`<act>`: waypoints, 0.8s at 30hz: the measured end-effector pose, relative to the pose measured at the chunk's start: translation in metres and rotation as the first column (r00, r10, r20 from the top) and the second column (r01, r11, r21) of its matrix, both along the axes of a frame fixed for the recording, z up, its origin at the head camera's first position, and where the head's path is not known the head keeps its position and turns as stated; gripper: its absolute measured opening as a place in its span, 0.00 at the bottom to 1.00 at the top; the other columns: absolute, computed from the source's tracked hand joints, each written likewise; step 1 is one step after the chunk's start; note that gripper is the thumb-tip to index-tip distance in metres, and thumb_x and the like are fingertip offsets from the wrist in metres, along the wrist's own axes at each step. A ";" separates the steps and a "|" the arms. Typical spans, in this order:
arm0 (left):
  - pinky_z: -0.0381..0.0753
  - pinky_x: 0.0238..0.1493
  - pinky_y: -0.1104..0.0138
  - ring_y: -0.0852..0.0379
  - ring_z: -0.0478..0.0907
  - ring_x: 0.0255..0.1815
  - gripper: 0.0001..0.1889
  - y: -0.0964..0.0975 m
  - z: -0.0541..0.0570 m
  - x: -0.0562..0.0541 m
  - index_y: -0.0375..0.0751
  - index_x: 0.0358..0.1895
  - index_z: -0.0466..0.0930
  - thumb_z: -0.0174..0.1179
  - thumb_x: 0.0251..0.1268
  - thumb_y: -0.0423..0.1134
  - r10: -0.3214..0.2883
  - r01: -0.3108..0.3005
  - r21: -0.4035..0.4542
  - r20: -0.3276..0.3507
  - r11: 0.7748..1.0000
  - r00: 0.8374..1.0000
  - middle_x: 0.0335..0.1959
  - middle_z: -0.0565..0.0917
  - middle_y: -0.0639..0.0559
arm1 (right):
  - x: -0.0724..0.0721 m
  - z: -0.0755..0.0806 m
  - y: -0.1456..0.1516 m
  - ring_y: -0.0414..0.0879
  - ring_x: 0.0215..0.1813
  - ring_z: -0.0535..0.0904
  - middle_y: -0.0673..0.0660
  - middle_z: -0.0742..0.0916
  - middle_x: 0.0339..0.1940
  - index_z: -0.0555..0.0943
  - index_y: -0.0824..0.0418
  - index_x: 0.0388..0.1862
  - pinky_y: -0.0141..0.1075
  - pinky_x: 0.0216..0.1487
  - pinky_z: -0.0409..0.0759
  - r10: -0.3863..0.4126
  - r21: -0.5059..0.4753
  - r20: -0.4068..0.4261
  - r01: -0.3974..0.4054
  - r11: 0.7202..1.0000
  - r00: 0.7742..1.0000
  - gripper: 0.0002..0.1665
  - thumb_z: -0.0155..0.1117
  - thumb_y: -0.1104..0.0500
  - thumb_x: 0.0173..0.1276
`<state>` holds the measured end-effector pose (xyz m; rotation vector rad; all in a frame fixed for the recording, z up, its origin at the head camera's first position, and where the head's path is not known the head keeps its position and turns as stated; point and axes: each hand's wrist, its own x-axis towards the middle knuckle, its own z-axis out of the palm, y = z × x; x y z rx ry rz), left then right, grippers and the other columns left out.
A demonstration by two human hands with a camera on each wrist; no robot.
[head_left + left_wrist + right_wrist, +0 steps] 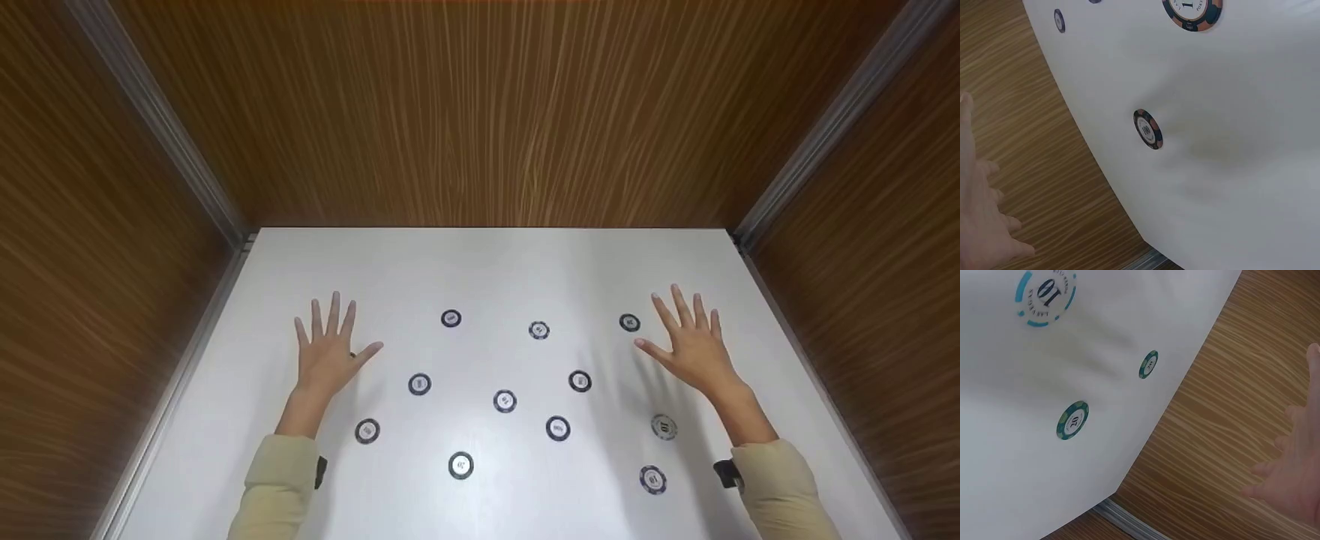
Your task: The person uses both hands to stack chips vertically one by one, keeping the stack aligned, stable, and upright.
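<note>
Both hands hover over a white table with fingers spread and straight, holding nothing. My left hand is at the table's left side, covering most of a poker chip whose dark edge peeks out beside the thumb. The left wrist view shows a black and orange chip marked 100 lying flat. On the right side, my right hand is just right of a dark chip. Two green chips and a pale blue-marked chip reading 10 lie flat in the right wrist view.
Several more chips lie scattered singly between the hands, among them a dark one farther back and one marked 20 near the front. A blue-edged chip is at front right. Wood-grain panels enclose the table at back and sides.
</note>
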<state>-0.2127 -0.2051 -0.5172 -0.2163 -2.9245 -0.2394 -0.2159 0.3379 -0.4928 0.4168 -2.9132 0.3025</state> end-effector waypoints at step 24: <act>0.38 0.64 0.42 0.34 0.43 0.69 0.40 0.054 -0.043 0.051 0.39 0.69 0.58 0.53 0.58 0.62 -0.149 0.149 0.076 -0.003 0.986 0.989 0.71 0.50 0.38 | 0.025 -0.011 -0.068 0.68 0.69 0.43 0.66 0.54 0.71 0.57 0.60 0.70 0.60 0.65 0.37 0.154 -0.015 -0.055 -0.155 0.988 0.987 0.47 0.55 0.35 0.60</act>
